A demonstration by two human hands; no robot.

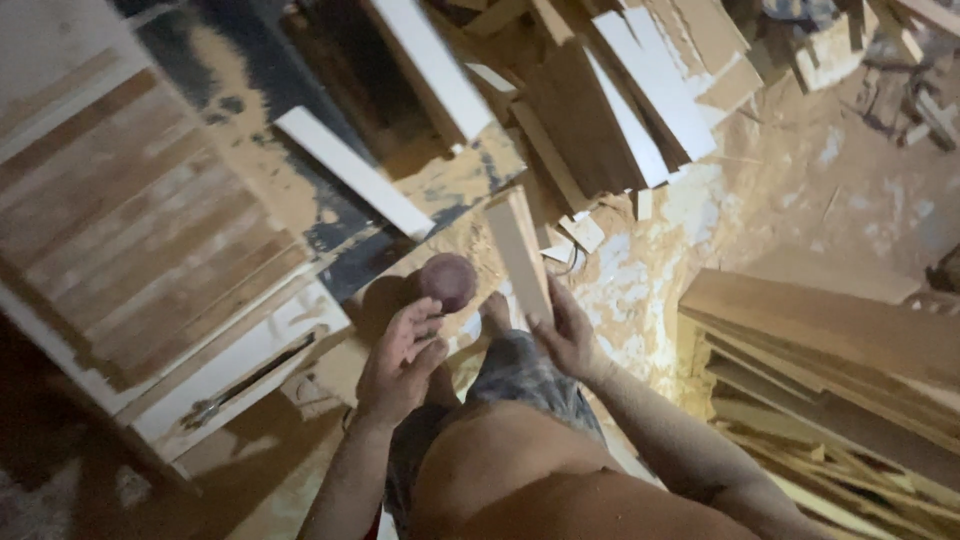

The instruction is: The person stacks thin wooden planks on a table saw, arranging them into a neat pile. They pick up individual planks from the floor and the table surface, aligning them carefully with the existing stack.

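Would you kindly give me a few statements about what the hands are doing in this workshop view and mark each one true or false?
1. The right hand grips a pale wooden strip at its lower end. True.
2. The left hand holds a hammer. False: it holds a round, dark reddish disc-shaped thing; the picture is too blurred to tell what it is.
3. A stack of wooden boards lies at the right of the view. True.
4. The floor is clean tile. False: the ground is covered with sawdust.
5. The white panel leans upright in the right hand. False: it lies apart on the dark surface.
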